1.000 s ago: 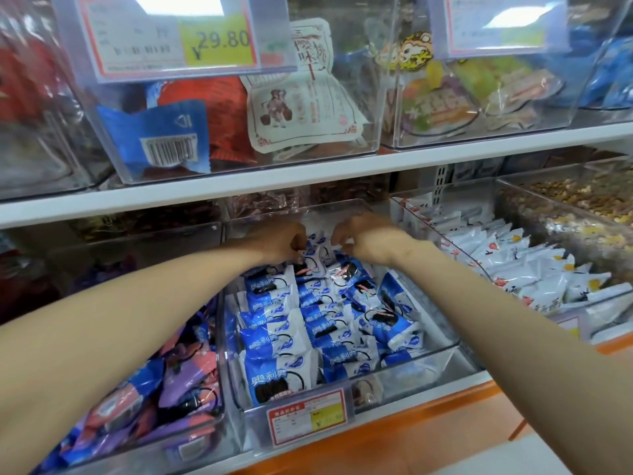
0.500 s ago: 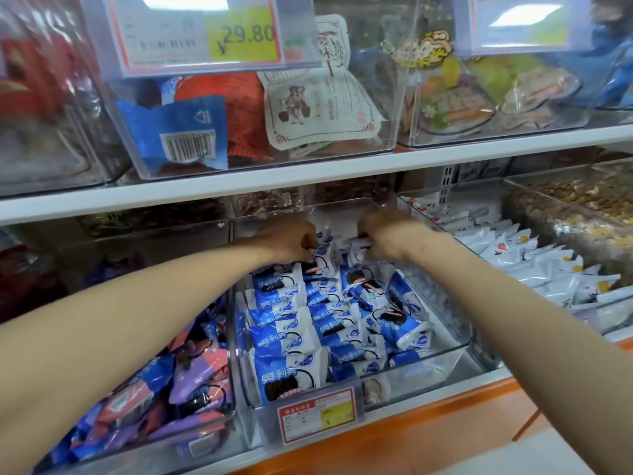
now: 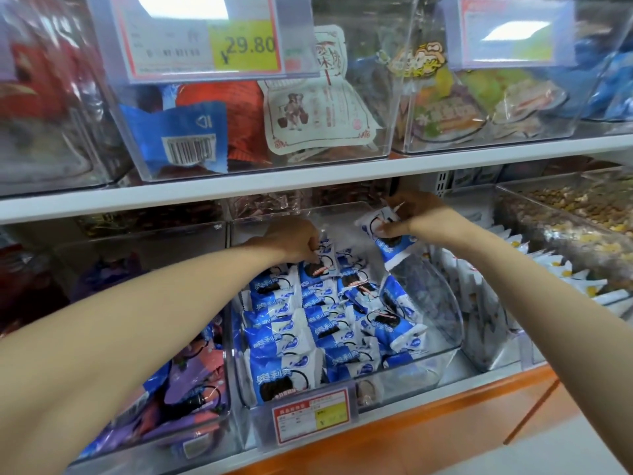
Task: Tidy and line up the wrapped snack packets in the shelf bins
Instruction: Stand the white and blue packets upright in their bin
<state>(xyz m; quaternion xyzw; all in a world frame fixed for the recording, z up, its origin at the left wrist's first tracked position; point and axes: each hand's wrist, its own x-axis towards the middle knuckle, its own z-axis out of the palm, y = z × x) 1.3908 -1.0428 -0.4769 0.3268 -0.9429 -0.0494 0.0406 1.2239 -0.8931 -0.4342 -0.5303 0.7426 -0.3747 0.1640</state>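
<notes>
Fingers of right hand (image 3: 416, 214) grasp two lifted packets (image 3: 383, 231); left hand (image 3: 294, 240) pinches one in bin (image 3: 442, 299).

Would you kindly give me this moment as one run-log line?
left hand: pressing rear packets in blue cookie bin | right hand: holding lifted packets above bin | rows: partly aligned

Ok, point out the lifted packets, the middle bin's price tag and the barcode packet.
lifted packets (image 3: 388, 240), head view, blue-white wrapper.
price tag (image 3: 311, 414), head view, label middle.
barcode packet (image 3: 186, 138), head view, blue face.
</notes>
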